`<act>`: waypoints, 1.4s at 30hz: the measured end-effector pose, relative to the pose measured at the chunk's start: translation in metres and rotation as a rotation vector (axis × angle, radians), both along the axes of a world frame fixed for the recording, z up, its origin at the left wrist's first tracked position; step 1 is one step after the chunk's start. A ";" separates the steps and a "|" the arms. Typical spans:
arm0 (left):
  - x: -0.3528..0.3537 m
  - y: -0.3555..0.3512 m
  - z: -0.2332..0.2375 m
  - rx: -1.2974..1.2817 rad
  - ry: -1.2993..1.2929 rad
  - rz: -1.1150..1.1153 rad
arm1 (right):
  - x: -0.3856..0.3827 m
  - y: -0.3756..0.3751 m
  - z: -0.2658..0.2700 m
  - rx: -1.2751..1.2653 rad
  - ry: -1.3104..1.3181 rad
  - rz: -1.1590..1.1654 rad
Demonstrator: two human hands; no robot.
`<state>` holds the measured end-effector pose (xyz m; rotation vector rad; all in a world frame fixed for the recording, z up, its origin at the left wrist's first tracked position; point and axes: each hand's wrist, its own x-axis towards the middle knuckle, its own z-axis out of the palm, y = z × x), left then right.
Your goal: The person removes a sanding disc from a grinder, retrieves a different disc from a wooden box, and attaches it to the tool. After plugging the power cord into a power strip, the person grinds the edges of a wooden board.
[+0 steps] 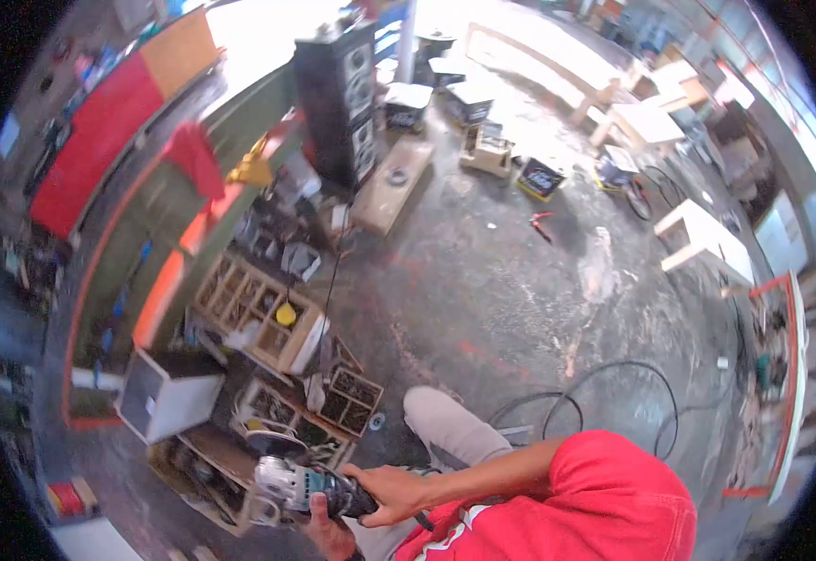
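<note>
An angle grinder point(314, 488) with a teal and black body and a silver head is held low in front of me. Its dark disc point(275, 443) points away from me, over wooden trays. My right hand point(391, 494) wraps round the rear of the grinder's body. Close to the bottom edge, my left hand point(330, 535) grips the grinder's underside near the head, its thumb up along the body. The other fingers of that hand are mostly hidden. A wooden compartment tray point(350, 404) with small dark pieces lies just beyond the disc.
A divided wooden box point(251, 304) with a yellow item stands at the left, beside a white-sided box point(172, 397). A black cable point(628, 365) loops across the floor at right. Red-handled pliers point(541, 224) lie farther off. A tall black speaker point(340, 103) stands behind.
</note>
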<state>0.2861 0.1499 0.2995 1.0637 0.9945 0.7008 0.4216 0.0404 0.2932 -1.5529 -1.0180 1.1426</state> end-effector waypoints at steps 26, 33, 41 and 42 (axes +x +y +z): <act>0.385 -0.145 0.285 -0.249 -0.503 -0.939 | 0.190 -0.277 0.289 0.178 -0.532 -1.148; 0.543 -0.193 0.273 -0.459 -0.584 -0.963 | 0.302 -0.329 0.263 0.062 -0.420 -1.169; 0.714 -0.277 0.266 -0.423 -0.524 -1.140 | 0.460 -0.377 0.245 -0.082 -0.826 -1.577; 0.729 -0.288 0.266 -0.418 -0.490 -1.149 | 0.469 -0.381 0.232 0.180 -0.417 -1.708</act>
